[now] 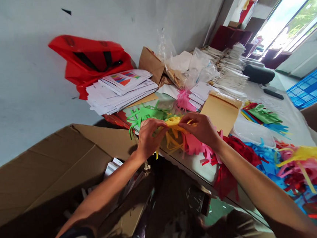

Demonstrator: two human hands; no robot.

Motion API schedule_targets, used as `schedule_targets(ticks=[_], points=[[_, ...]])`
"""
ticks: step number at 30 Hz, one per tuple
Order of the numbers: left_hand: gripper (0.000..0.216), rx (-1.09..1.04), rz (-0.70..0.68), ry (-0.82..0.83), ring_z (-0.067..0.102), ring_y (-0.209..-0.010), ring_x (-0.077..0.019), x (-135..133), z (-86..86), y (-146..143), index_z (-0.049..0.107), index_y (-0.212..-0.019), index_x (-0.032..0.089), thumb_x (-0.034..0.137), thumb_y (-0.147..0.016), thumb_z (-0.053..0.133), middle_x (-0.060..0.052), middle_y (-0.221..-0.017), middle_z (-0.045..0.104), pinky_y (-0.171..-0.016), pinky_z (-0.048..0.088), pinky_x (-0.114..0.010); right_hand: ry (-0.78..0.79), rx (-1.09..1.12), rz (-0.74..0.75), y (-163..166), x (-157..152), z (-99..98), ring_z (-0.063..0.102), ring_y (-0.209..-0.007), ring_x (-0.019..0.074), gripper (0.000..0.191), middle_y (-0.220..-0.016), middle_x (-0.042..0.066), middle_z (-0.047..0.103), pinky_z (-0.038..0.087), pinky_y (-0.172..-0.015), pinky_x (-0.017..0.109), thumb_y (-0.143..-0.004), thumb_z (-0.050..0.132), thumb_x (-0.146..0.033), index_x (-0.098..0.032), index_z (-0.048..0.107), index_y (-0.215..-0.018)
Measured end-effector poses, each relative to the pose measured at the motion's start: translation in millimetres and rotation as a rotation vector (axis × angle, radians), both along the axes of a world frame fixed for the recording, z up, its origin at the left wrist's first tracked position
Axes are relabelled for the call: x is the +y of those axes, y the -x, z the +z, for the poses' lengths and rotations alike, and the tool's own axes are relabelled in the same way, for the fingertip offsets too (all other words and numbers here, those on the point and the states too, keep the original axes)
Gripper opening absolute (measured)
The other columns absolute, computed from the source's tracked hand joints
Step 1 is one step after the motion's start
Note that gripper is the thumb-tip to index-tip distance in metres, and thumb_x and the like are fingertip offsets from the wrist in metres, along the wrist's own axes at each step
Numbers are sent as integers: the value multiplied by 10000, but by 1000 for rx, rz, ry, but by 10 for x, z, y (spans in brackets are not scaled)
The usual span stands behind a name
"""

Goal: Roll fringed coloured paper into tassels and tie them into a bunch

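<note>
You've got the yellow fringed strip [173,122] pinched at both ends: left hand [150,134] on one end, right hand [202,128] on the other, thumb against fingers on each. The strip spans the gap between your fingertips, over the near edge of the table [205,166], with yellow tails hanging below. Can't tell if the tails touch the tabletop.

Green fringed piece [147,113] is just behind your left hand. Pink fringed piece [192,144] lies below your right hand, dark red fringe [237,149] beside your right forearm. Tan envelope [221,111] sits just past your right hand, with a clear plastic container [252,131] next to it.

Far right, near your right arm: a mixed heap of fringe in blue, red and pink, yellow piece [311,155] on top.

Behind, by the wall: red plastic bag [95,59], printed paper stack [120,94] in front of it, brown paper bag [151,66], crumpled clear plastic [202,69]. Cardboard box [54,165] is down on your left, flap up.
</note>
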State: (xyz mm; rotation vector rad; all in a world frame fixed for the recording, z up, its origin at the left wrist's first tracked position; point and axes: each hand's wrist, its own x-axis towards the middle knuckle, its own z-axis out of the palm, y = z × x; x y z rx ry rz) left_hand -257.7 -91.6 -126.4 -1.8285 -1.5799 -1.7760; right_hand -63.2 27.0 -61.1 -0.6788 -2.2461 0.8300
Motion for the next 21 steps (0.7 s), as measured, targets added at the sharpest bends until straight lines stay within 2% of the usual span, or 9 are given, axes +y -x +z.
schedule_targets(ticks=[5, 8, 10, 13, 18, 21], points=[[118, -163, -52, 158, 730, -922, -186, 48, -83, -5, 697, -1003, 242, 325, -944, 757, -11, -962, 763, -884, 540, -338, -8, 33, 19, 26, -11, -1, 708, -866, 182, 87, -931, 8, 768, 558, -824, 331, -887, 781, -340, -255, 776, -872], [162, -235, -110, 215, 757, -920, -179, 75, -150, -11, 654, -1037, 248, 322, -936, 757, -12, -1015, 760, -882, 559, -330, -18, 35, 10, 39, 4, -25, 694, -861, 183, 101, -920, 8, 760, 545, -836, 336, -887, 787, -356, -256, 778, -875], [183, -236, -97, 238, 768, -907, -175, 79, -166, -18, 629, -1050, 253, 332, -942, 753, -11, -1045, 759, -914, 556, -347, 12, 49, 29, 47, 25, -50, 691, -879, 188, 137, -935, 15, 759, 541, -845, 341, -885, 793, -387, -252, 776, -877], [216, -155, -18, 221, 760, -868, -170, 66, -144, -17, 618, -1049, 252, 358, -937, 770, -2, -1012, 764, -980, 533, -395, 81, 98, 54, 51, 62, -74, 687, -881, 189, 173, -927, 19, 756, 539, -840, 340, -868, 804, -409, -240, 765, -867], [282, -109, 36, 171, 741, -972, -212, 54, -118, 65, 630, -1058, 247, 394, -902, 814, -16, -954, 761, -1020, 519, -436, 209, 161, 37, 40, 139, -12, 672, -807, 178, 228, -855, 20, 741, 535, -775, 327, -835, 800, -436, -223, 718, -837], [293, -56, 51, 133, 754, -881, -190, 53, -159, 137, 621, -1097, 249, 371, -909, 809, 22, -877, 758, -1101, 491, -475, 241, 203, -36, 13, 231, 48, 631, -729, 175, 315, -790, 17, 712, 516, -694, 322, -794, 810, -515, -229, 681, -828]])
